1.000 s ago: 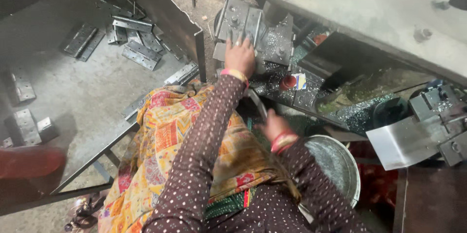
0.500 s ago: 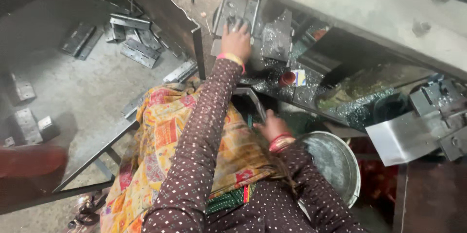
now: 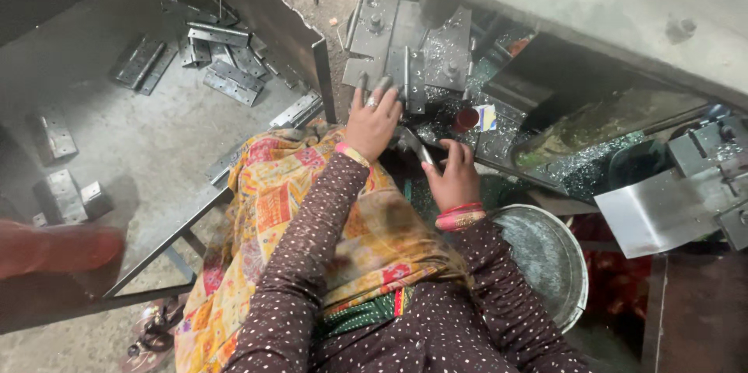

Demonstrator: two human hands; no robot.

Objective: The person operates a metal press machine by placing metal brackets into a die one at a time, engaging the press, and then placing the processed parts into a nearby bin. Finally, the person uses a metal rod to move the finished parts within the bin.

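Hinge plate [image 3: 417, 144] now gripped in right-hand fingers [image 3: 452, 156]; left fingers [image 3: 372, 102] drawn back, spread open.

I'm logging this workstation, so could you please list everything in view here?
Metal hinges: a loose pile, grey, on the floor upper left.
Hinge pieces: a few, grey, on the floor at left.
Metal plates: several, grey, bolted on the machine bed, top centre.
Cap: one, red, on the bed amid shavings.
Bowl: one, grey metal, lower right.
Metal chute: one, shiny, far right.
Cloth: one, yellow patterned, on the lap.
Left hand: fingers on a plate's edge.
Right hand: holds a thin metal strip.
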